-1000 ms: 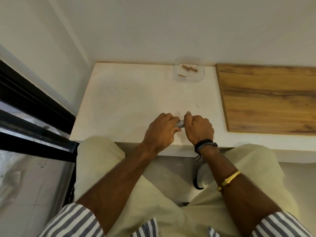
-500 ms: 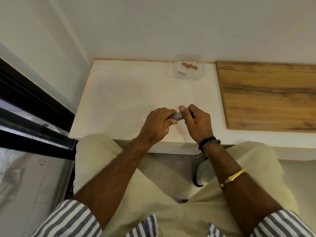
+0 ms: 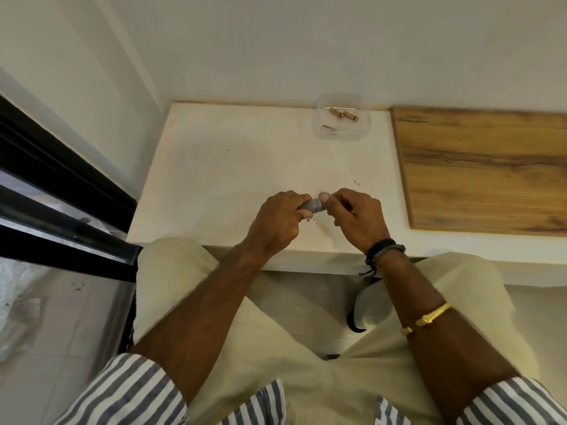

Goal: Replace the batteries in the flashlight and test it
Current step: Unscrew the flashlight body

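A small grey flashlight [image 3: 313, 205] lies sideways between both hands, just above the white table near its front edge. My left hand [image 3: 280, 220] is wrapped around its body, which hides most of it. My right hand [image 3: 356, 211] pinches the exposed right end with thumb and fingertips. A clear plastic tub [image 3: 341, 119] at the back of the table holds three copper-coloured batteries [image 3: 343, 114].
The white table [image 3: 233, 173] meets the wall at the back. A wooden board [image 3: 484, 167] lies on its right part. A black-framed glass door [image 3: 61, 191] stands to the left. My knees in beige trousers sit under the front edge.
Both hands lifted slightly off the table and moved forward. My right hand shifted from a full grip to a thumb-and-fingertip pinch on the flashlight's end.
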Demonstrator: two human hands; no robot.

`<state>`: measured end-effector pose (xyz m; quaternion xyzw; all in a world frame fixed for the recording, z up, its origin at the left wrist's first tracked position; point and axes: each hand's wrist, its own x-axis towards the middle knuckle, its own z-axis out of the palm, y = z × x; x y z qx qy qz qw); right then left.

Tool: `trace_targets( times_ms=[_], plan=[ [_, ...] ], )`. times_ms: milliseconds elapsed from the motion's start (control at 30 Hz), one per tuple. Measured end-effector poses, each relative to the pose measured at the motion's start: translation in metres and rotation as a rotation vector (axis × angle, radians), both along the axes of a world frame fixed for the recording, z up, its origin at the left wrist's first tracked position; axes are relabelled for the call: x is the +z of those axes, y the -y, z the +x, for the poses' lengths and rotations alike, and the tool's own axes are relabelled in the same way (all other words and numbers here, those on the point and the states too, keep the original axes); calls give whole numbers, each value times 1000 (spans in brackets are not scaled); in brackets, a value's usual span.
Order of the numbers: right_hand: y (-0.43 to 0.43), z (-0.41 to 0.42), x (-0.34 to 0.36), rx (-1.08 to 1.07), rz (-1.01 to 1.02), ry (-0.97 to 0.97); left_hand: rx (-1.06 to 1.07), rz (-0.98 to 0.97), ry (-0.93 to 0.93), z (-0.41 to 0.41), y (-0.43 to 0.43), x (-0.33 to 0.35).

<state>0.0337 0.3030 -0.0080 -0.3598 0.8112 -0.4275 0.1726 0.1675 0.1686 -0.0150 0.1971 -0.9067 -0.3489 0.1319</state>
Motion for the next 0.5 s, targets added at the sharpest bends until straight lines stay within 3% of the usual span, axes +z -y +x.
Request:
trace_targets(
  times_ms=[200, 333, 500],
  plan=[
    [-6, -8, -4, 175, -93, -15, 10, 8, 31, 1, 0, -2],
    [-4, -7, 0, 75, -47, 105, -13, -7, 25, 1, -2, -3],
    [-5, -3, -4, 73, -61, -9, -18, 3, 41, 1, -2, -3]
  ],
)
